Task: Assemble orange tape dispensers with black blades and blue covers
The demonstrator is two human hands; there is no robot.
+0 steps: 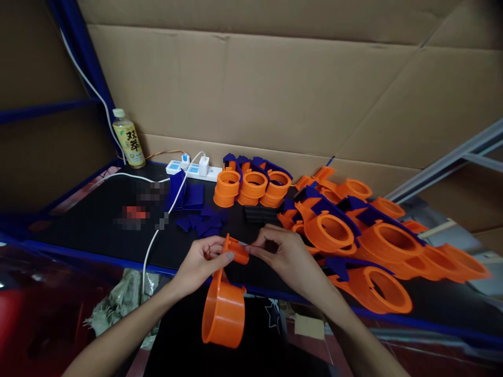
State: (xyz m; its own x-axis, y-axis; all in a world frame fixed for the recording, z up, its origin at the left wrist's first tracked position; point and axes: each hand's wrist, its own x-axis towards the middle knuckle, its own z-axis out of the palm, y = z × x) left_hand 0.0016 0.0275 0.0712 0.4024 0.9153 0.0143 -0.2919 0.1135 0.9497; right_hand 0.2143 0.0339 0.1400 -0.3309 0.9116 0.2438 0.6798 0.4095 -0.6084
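Observation:
My left hand point(204, 262) grips an orange plastic part point(223, 314) by its narrow upper end, with the wide ring hanging below, in front of the table edge. At that upper end, my right hand point(281, 251) pinches with thumb and forefinger; a small greyish bit shows at the fingertips, too small to name. Just behind the hands lie loose dark blue pieces point(204, 222) and a short stack of black bars point(261, 213). To the right of my right hand is a pile of orange ring parts point(334, 232), several with blue pieces on them.
Stacked orange rings with blue pieces point(253, 186) stand at the back. A white power strip point(212, 173) with plugs and a drink bottle point(130, 141) are along the cardboard wall point(255, 89). A white cable point(151, 243) hangs over the front edge. Blue plates point(194, 196) lie left.

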